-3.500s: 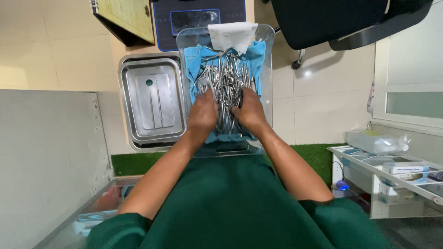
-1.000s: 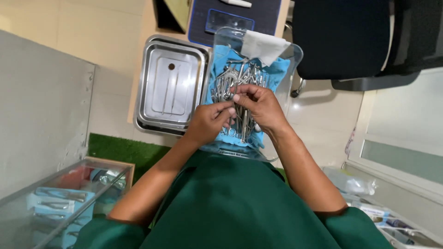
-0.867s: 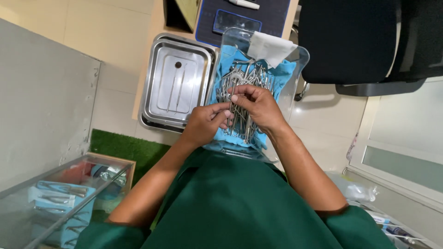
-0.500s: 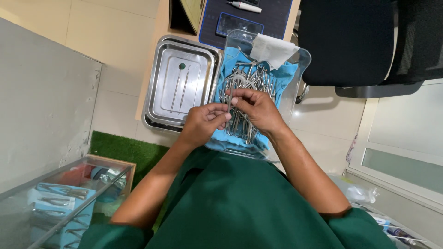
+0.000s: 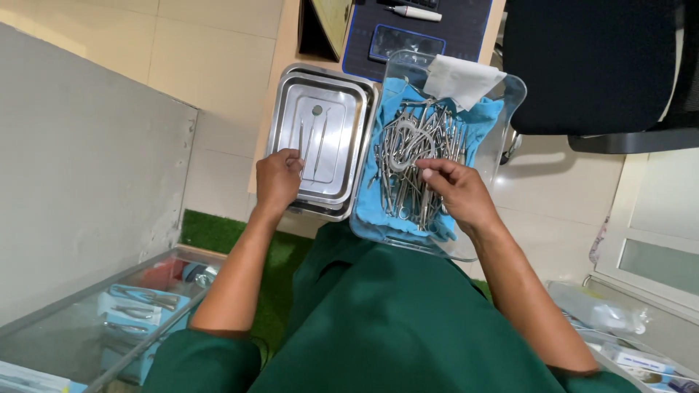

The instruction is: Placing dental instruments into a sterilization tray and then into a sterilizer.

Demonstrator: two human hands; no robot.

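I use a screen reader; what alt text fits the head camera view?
A person's left hand rests on a steel tray holding slim instruments, while the right hand touches a heap of metal tools on blue cloth in a clear tray.

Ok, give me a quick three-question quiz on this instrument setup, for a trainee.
1. True or false: the left hand is over the steel tray.
2. What does the pile of instruments lie on? A) bare plastic B) blue cloth C) green turf
3. Which hand touches the pile?

Key:
1. True; its fingers are at a thin tool in the tray.
2. B; the cloth lines the clear bin.
3. The right hand, fingertips on the instruments.
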